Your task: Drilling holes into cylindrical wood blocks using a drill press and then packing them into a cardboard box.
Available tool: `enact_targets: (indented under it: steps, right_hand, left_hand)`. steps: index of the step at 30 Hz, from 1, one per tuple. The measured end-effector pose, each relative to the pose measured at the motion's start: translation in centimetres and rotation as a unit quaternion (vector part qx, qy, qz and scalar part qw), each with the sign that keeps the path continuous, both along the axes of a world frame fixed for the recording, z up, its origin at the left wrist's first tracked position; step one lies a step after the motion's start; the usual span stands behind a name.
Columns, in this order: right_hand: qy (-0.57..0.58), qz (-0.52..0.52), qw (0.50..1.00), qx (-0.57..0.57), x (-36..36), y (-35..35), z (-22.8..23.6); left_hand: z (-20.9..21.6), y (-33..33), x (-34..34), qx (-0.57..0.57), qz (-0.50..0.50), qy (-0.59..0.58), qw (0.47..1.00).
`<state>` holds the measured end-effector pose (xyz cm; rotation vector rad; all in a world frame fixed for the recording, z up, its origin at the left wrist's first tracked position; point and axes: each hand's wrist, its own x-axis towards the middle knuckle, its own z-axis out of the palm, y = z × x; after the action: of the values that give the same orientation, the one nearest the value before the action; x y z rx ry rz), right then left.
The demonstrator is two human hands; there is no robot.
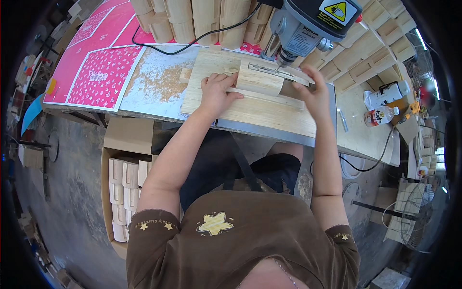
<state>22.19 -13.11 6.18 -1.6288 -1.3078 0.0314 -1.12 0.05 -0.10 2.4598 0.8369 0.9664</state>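
Note:
A pale wooden block (pixel 259 81) with a rounded top lies in a wooden jig (pixel 269 102) on a flat board. Along its top runs a narrow slot or metal strip (pixel 269 70); which of the two, I cannot tell. My left hand (pixel 219 91) is closed at the block's left end, its thumb along the jig's front rail. By the right end, my right hand (pixel 315 94) has thumb and forefinger apart, close to the rear rail; nothing shows between them. The chuck of a grey drill press (pixel 287 58) hangs just above and behind the block.
Stacked wooden pieces (pixel 207 21) line the back, and more (pixel 361 58) stand at right. A black cable (pixel 197 39) crosses behind the board. Sawdust (pixel 159 82) covers the table at left. A bottle (pixel 380 116) stands at right. Below left, a cardboard box (pixel 127 135) holds wooden pieces.

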Motion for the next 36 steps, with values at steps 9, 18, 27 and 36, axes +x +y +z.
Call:
enact_targets:
  steps: [9,18,27,36]
  right_hand:
    - [-0.007,-0.068,0.991,0.112,6.4,4.8,17.1]
    - [-0.158,-0.147,0.975,0.051,-3.4,-2.2,12.8]
    - [-0.146,-0.11,0.967,0.18,-4.0,-0.8,1.9]
    - [-0.202,-0.189,0.954,0.116,1.0,2.9,17.3]
  left_hand:
    - [-0.2,0.4,0.2,-0.024,-0.001,0.016,1.0]
    - [-0.6,0.2,-0.4,-0.022,0.012,0.022,0.999]
    - [-0.3,0.1,0.1,-0.021,0.01,0.025,0.999]
    - [0.4,-0.7,1.4,-0.007,0.01,0.034,0.999]
